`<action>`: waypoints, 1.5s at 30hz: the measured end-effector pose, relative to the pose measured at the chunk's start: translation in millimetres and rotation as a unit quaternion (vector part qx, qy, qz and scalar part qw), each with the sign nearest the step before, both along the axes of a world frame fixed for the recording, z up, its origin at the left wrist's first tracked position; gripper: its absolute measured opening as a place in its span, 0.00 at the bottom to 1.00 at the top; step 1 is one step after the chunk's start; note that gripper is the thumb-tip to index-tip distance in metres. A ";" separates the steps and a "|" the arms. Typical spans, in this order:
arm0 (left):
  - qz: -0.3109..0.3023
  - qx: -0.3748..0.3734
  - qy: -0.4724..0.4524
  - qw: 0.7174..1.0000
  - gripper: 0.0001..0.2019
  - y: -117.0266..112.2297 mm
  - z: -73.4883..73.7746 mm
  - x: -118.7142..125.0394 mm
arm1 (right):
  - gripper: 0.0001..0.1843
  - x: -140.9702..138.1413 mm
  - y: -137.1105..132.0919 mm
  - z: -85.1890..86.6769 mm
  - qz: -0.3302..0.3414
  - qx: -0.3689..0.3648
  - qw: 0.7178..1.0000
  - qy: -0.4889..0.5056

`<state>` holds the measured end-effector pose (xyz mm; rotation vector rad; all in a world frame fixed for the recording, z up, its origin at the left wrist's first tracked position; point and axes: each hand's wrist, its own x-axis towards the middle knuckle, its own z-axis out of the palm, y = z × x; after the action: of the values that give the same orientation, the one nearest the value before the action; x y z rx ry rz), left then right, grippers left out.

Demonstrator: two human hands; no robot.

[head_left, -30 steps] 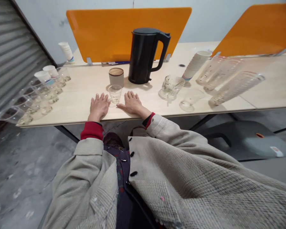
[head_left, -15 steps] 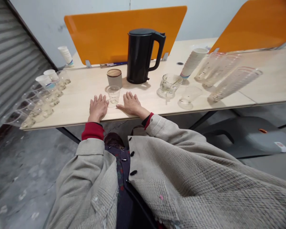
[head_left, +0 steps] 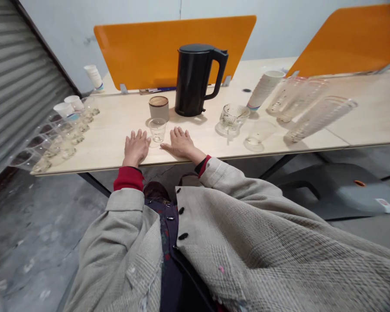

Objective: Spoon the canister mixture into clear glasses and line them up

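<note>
Tabletop of pale wood (head_left: 117, 130) spreads ahead, backed by an orange divider panel (head_left: 169, 47). On it stand a black electric kettle (head_left: 191, 82), a tilted stack of paper cups (head_left: 264, 89) to the right, and rows of clear plastic cups (head_left: 56, 138) along the left side. Nearer sits a wood-lidded canister (head_left: 158, 108). Just in front of it, upright between the 2 hands, stands a small clear glass (head_left: 157, 130). Left hand (head_left: 135, 148) and right hand (head_left: 180, 143) lie flat and open, palms down, just beside the glass. Neither holds anything, and everything shown remains on the table.
</note>
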<state>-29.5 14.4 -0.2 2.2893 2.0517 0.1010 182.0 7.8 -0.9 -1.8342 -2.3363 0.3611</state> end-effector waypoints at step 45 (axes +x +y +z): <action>0.000 0.007 -0.026 1.000 0.35 -4.5 -2.6 1.3 | 0.56 3.4 6.3 -13.0 0.007 0.024 1.000 -0.017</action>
<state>-28.2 9.9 -2.9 2.2707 2.0318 0.1726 185.4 14.0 -13.9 -1.8179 -2.3596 0.2751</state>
